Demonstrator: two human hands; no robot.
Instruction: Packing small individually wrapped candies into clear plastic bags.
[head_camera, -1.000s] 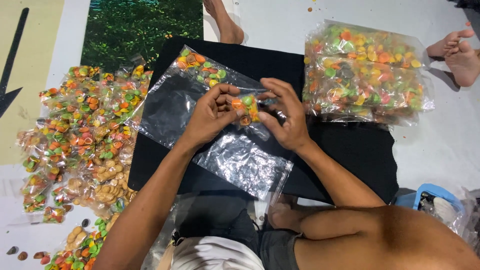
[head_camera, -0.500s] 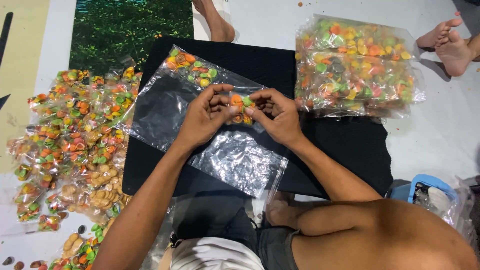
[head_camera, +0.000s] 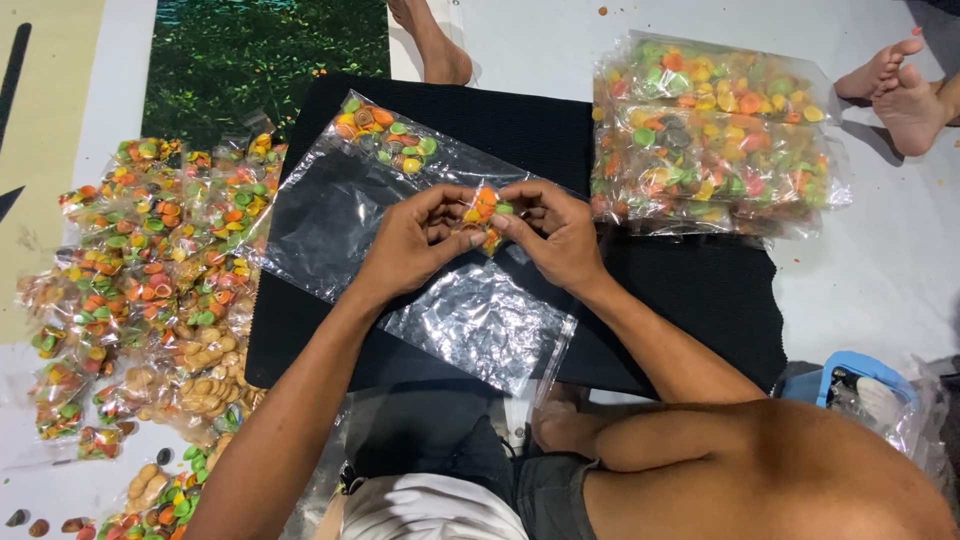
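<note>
To the left of your hands lies a heap of small filled candy packets (head_camera: 150, 280) on the floor, and just beside your left hand (head_camera: 415, 245) a large clear plastic bag (head_camera: 350, 200) with a few coloured candies in its far corner rests on the black mat (head_camera: 690, 300). Both your left hand and your right hand (head_camera: 560, 235) are closed, fingertips pinching one small packet of orange and green candies (head_camera: 483, 208) between them, above a crumpled empty bag (head_camera: 480, 320). Well to the right of your right hand sit big full bags of mixed candies (head_camera: 715, 140).
</note>
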